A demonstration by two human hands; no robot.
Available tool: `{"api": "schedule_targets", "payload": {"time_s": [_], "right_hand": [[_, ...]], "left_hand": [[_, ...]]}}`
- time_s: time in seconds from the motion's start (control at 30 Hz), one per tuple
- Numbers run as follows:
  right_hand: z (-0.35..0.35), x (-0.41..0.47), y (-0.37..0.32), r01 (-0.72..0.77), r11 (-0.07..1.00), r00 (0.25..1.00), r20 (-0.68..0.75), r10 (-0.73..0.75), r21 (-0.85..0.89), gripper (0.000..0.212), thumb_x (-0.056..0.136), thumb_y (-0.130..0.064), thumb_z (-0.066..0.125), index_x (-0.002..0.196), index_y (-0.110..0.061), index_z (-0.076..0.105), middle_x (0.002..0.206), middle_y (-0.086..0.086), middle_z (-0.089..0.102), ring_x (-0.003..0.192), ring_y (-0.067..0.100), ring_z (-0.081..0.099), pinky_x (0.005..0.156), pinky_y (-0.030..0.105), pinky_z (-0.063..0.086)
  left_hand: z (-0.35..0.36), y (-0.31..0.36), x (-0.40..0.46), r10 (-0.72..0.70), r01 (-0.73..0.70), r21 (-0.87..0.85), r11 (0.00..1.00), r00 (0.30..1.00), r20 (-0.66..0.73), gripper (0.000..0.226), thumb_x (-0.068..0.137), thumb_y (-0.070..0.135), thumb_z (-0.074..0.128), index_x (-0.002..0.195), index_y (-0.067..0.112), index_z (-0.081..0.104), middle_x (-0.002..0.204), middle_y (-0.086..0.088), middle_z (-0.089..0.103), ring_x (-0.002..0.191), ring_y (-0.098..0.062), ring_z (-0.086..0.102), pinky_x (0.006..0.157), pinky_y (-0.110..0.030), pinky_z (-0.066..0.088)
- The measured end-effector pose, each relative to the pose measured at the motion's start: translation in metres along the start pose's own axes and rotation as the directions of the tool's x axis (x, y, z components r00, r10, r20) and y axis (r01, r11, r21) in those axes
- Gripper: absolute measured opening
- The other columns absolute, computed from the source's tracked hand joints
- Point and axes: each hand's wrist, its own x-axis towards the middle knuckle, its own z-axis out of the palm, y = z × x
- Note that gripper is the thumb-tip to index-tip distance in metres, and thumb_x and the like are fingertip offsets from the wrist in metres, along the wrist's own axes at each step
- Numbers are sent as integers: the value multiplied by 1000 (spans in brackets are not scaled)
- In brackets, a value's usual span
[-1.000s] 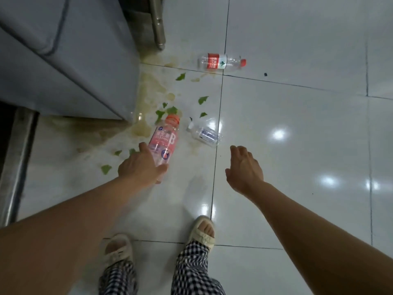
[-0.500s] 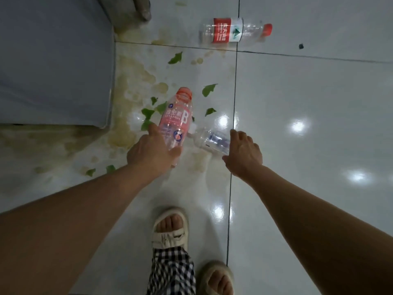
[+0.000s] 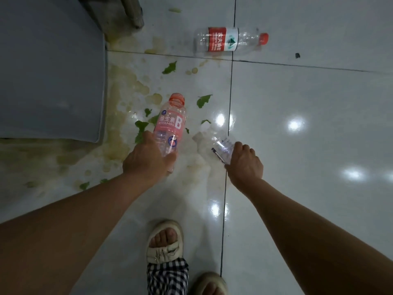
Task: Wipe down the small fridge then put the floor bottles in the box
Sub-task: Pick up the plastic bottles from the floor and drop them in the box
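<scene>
A pink "Vitamin B" bottle (image 3: 171, 122) with an orange cap is gripped at its base by my left hand (image 3: 146, 160). To its right, a small clear bottle (image 3: 219, 143) with a white cap is held at its base end by my right hand (image 3: 244, 165). A third clear bottle (image 3: 230, 41) with a red label and red cap lies on its side on the floor at the far side. The grey fridge (image 3: 51, 69) fills the upper left. No box is in view.
Yellowish spill stains (image 3: 125, 92) and torn green leaf bits (image 3: 204, 100) cover the white tiles beside the fridge. A metal leg (image 3: 133, 11) stands behind the fridge. My sandalled feet (image 3: 164, 241) are at the bottom centre.
My right hand reached forward and closed on the small clear bottle. My left hand kept its grip on the pink bottle. The view shifted closer to the floor bottles.
</scene>
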Motion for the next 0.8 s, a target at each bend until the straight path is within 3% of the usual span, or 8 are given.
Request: {"api": "schedule_targets", "payload": {"time_s": [0.23,0.47,0.53,0.6,0.8], "right_hand": [[-139,-19,22,-145,976,988,85,132,163,56,86,-41,66,123,-9,40,120,9,55,109,27,56,81,34,43],[-250,44,54,-192,938,981,26,193,288,61,84,-42,68,124,-4,40,120,15,56,110,31,57,77,33,41],[-265,70,68,-185,941,982,26,185,285,61,85,-42,67,124,-3,40,121,15,55,110,32,57,78,34,42],[-276,98,84,-169,941,986,43,163,292,62,85,-41,67,125,-2,40,123,15,54,112,32,56,80,33,42],[-281,174,124,-113,961,985,153,75,254,67,84,-45,66,127,0,40,125,16,53,117,31,52,87,33,42]], "left_hand": [[-72,69,-36,-47,54,-92,994,996,74,68,82,51,62,125,9,31,113,-13,58,92,-32,61,77,-41,53],[-107,161,-19,-46,50,-234,971,999,24,66,82,46,64,122,4,34,114,-16,58,92,-31,61,69,-33,48],[-100,189,-11,-111,107,-269,957,994,2,65,83,46,64,123,4,34,117,-17,57,94,-30,59,65,-30,42],[-87,217,-2,-193,191,-352,916,981,31,66,83,47,63,123,4,34,117,-17,57,89,-29,60,66,-31,45],[-41,288,25,-438,394,-510,765,898,36,69,85,45,61,127,-1,31,125,-23,52,110,-41,56,84,-40,46]]}}
